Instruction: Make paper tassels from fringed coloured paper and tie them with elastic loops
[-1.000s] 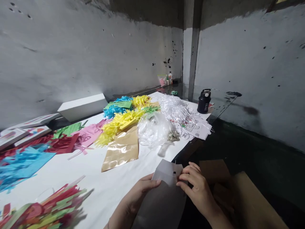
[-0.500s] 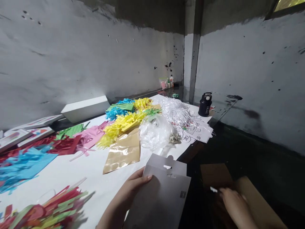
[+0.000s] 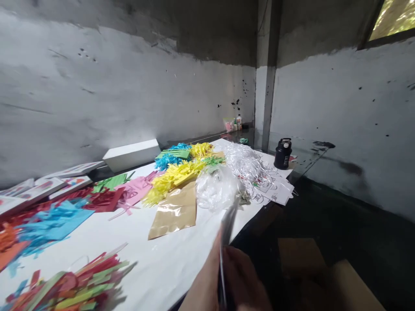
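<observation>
Near the bottom middle, my left hand (image 3: 205, 280) grips a flat white cardboard box (image 3: 229, 222), turned so that I see it almost edge-on and blurred. Against the right face of this box lies my right hand (image 3: 246, 278), its fingers curled in close; shadow and blur hide part of them. Just beyond the box sits a clear plastic bag (image 3: 215, 190). Beside the bag lies a brown paper envelope with a shiny front (image 3: 177, 211). To the lower right, below table level, an open brown cardboard box (image 3: 301, 255) shows its flaps.
Fringed paper in yellow (image 3: 175, 177), blue (image 3: 61, 218) and pink (image 3: 138, 190) covers the white tabletop sheet (image 3: 145, 263). Mixed paper strips (image 3: 78, 280) lie front left. White shredded strands (image 3: 246, 162), a black bottle (image 3: 283, 154) and a long white box (image 3: 131, 154) stand farther back.
The flat white box has turned from face-on to edge-on in my left hand. My right hand has left the brown cardboard box and come over to it. The view has tilted up slightly.
</observation>
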Motion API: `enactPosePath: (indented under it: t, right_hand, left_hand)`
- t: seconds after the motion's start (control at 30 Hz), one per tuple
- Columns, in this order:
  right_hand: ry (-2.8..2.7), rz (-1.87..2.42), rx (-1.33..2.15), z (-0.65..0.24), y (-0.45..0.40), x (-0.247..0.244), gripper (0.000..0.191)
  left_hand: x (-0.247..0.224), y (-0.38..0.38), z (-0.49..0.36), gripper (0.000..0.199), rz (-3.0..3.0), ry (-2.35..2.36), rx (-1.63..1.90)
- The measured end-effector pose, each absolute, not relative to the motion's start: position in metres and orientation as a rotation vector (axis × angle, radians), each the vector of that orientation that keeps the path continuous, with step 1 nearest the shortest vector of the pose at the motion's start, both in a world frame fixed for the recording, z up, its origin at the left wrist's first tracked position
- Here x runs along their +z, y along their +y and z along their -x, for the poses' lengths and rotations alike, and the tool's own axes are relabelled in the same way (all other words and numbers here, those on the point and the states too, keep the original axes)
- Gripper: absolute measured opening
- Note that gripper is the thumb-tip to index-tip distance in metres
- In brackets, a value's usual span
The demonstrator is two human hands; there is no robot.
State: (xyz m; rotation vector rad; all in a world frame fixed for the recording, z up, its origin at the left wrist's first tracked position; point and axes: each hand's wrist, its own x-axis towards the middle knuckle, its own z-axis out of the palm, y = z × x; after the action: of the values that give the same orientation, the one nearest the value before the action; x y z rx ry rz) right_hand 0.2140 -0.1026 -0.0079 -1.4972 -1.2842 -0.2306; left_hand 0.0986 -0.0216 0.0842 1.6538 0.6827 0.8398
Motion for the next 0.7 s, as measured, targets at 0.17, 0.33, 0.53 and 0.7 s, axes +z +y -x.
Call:
enactPosePath:
  t: [0.17, 0.33, 0.53, 0.7]
  right_hand:
    - [-1.469, 1.225, -0.37, -0.198, -0.073, 0.007, 0.034]
    - [-1.485, 1.267, -0.615, -0.245, -0.07, 0.028, 0.028]
    - [-1.569, 1.211, -0.423, -0.258, -0.061, 0.044, 0.015]
    - [-1.588, 1.158, -0.274, -0.257, -0.059, 0.044, 0.009]
  left_hand:
    - [0.103, 0.006, -0.067, 0.03, -1.237, 0.88, 0.816]
    - [0.092, 0.027, -0.051, 0.041, -1.021, 0.762, 0.58]
    - [0.063, 0.024, -0.061, 0.045, -1.018, 0.614, 0.474]
    - [0.066, 0.022, -0.066, 0.043, -0.993, 0.572, 0.457]
